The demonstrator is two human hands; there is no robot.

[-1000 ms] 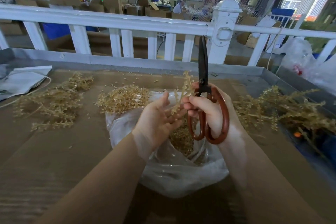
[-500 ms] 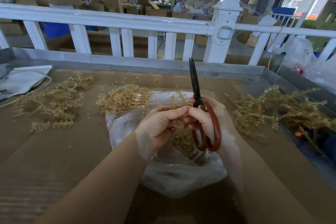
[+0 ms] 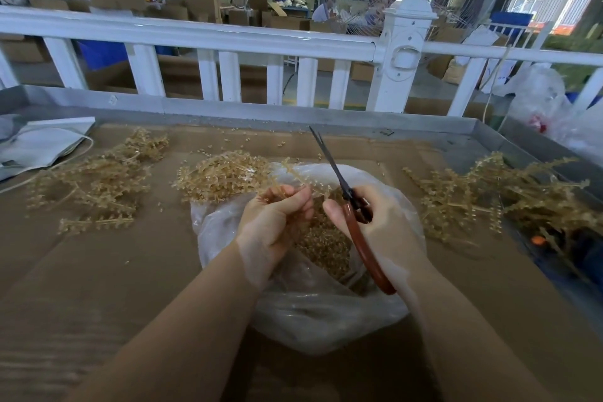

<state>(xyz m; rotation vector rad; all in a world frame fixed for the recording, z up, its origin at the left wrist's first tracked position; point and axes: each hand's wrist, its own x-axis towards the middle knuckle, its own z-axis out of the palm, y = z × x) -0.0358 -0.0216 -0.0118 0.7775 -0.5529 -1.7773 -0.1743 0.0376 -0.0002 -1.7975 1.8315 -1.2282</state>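
The left hand (image 3: 277,219) has its fingers curled round the lower end of a thin tan plastic sprig (image 3: 301,178), which runs out of that grip up and away from the person, its beaded length passing just above the fingertips. Just beside it, the right hand (image 3: 378,225) is closed round the black-bladed scissors with reddish-brown looped handles (image 3: 339,179); the long loop sticks out below the palm toward the wrist, and the blades point up and away past the sprig, lying nearly together (the tips look only barely parted). Directly beneath both grips sits a crumpled clear plastic bag (image 3: 310,313) holding a heap of small tan cut pieces (image 3: 323,241). Just beyond the left hand's knuckles lies a loose mound of tan sprigs (image 3: 222,173), with a scattered pile (image 3: 94,179) well out to that hand's outer side and a larger tangle of branched sprigs (image 3: 489,192) out past the right hand, all on the brown cardboard table lining (image 3: 98,271)
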